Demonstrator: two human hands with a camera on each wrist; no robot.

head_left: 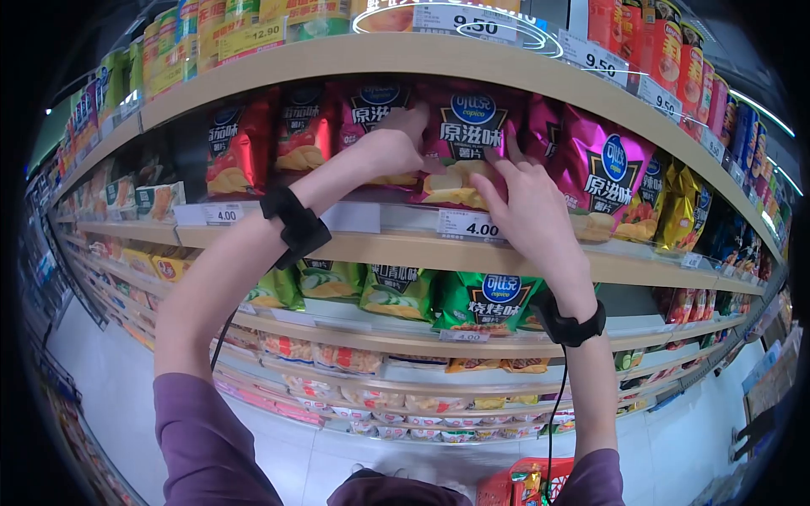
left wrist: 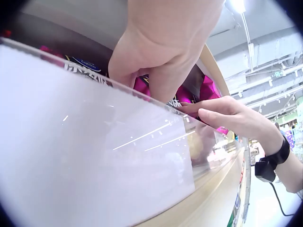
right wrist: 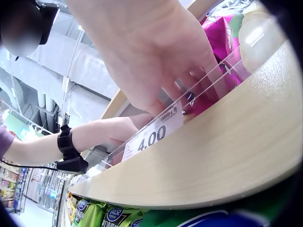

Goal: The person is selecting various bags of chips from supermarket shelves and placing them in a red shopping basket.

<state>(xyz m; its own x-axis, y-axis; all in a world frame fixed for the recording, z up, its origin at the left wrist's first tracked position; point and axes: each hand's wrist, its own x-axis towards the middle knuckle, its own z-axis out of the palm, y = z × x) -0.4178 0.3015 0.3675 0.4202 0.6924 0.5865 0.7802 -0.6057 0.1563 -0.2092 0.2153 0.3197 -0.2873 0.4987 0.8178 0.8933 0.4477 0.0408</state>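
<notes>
In the head view, a magenta bag of potato chips (head_left: 472,126) stands upright on the middle shelf, between both hands. My left hand (head_left: 396,153) grips the bag's left edge, its thumb on the front and its other fingers partly hidden. From the right, my right hand (head_left: 536,207) lays its nearly straight fingers and thumb on the bag's lower right front. The left wrist view shows the left hand (left wrist: 158,56) reaching down behind a clear plastic guard (left wrist: 94,123). In the right wrist view, the right hand's fingers (right wrist: 170,85) pass behind the guard, above a 4.00 price label (right wrist: 154,137).
More magenta bags (head_left: 607,169) stand to the right and red bags (head_left: 240,143) to the left. A wooden shelf edge (head_left: 337,55) runs close above the hands. Green bags (head_left: 485,299) fill the shelf below. A red basket (head_left: 498,487) is on the floor.
</notes>
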